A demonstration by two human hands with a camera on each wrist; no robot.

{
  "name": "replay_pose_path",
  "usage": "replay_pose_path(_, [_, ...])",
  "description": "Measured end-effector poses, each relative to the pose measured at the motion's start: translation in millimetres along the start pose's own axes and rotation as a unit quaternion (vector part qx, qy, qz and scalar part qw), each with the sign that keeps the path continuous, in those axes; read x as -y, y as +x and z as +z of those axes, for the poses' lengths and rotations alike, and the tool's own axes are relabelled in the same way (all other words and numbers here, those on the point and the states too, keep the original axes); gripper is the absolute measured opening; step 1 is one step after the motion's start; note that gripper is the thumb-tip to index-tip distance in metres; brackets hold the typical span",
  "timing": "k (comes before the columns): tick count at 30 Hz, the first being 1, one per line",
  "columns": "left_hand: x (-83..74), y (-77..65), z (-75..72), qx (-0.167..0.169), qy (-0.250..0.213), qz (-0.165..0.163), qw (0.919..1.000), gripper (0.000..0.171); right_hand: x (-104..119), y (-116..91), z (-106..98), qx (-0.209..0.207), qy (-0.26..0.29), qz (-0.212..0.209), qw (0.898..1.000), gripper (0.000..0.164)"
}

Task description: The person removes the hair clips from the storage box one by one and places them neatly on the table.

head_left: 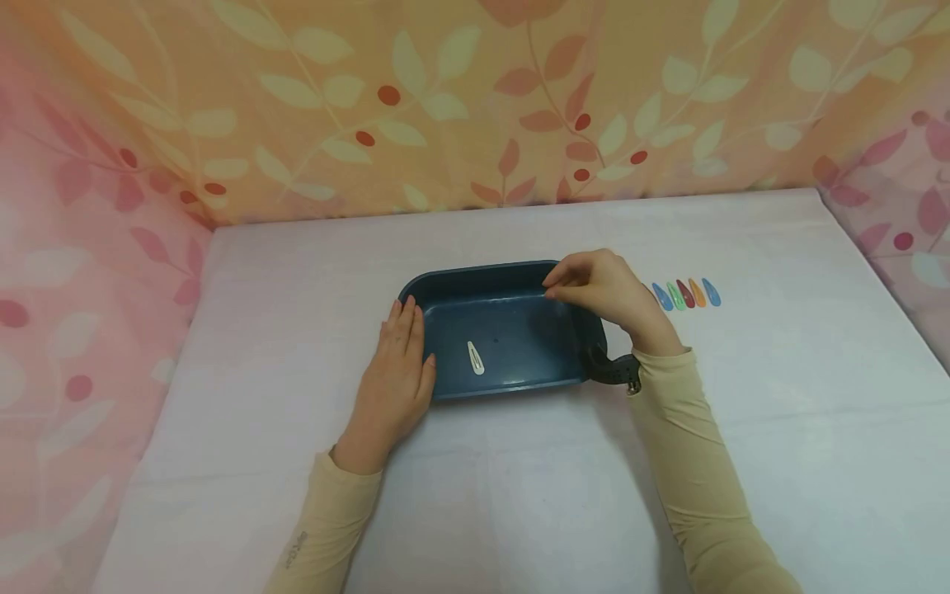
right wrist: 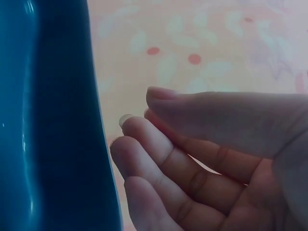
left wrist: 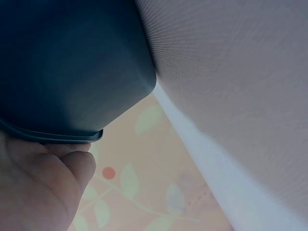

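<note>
A dark blue rectangular tray [head_left: 512, 338] stands on the white-covered table, and one pale snap hair clip [head_left: 476, 358] lies inside it. My left hand [head_left: 397, 363] rests along the tray's left rim with its fingers fairly straight; in the left wrist view this hand [left wrist: 43, 183] touches the rim from outside. Over the tray's back right corner hovers my right hand [head_left: 604, 289], thumb and fingers loosely bent. In the right wrist view that hand [right wrist: 192, 159] is beside the tray wall [right wrist: 72, 120], with nothing visible between thumb and fingers.
Right of the tray lies a row of several snap hair clips: a blue clip [head_left: 662, 297], a green clip [head_left: 676, 296], a red clip [head_left: 686, 294], an orange clip [head_left: 697, 293] and another blue clip [head_left: 712, 292]. A leaf-patterned curtain [head_left: 445, 107] hangs behind the table.
</note>
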State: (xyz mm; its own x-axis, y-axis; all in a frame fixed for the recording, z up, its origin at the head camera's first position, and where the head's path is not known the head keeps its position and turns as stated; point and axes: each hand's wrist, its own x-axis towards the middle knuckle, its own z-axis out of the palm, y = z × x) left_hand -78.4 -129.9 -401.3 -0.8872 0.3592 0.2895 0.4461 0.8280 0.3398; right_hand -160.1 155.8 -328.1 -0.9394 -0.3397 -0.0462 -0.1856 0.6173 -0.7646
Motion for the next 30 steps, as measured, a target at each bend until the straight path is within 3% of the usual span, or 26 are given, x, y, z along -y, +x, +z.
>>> replay_pose_path(12, [-2.0, 0.4, 3.4, 0.004, -0.001, -0.002, 1.0000, 0.057, 3, 9, 20, 0.039, -0.011, -0.023, 0.999, 0.014])
replay_pose_path(22, [-2.3, 3.0, 3.5, -0.012, 0.002, 0.007, 0.9999, 0.057, 12, 26, 38, 0.122, -0.035, -0.050, 0.991, 0.007])
replay_pose_path(30, [-1.4, 5.4, 4.5, -0.006, 0.008, 0.004, 0.9999, 0.058, 17, 41, 47, 0.203, -0.011, -0.043, 0.978, 0.010])
